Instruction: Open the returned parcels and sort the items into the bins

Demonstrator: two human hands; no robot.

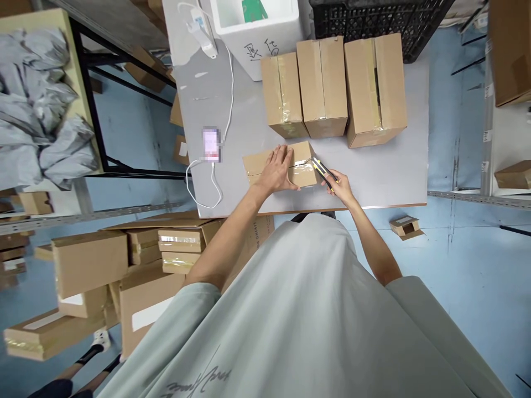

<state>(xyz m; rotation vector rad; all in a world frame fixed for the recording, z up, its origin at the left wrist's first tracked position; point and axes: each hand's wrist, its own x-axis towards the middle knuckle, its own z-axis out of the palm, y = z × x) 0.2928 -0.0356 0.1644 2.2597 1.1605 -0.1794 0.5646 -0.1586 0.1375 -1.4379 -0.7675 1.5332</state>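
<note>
Cartons [322,88] stand beyond the taped box [302,176] under the spread left hand [275,170]; the right hand [342,188] grips a cutter [324,172].

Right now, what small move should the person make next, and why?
Perhaps a short stroke of the cutter at the right end of the nearest tabletop box: the right grip holds it there, while the left grip rests on top.
</note>
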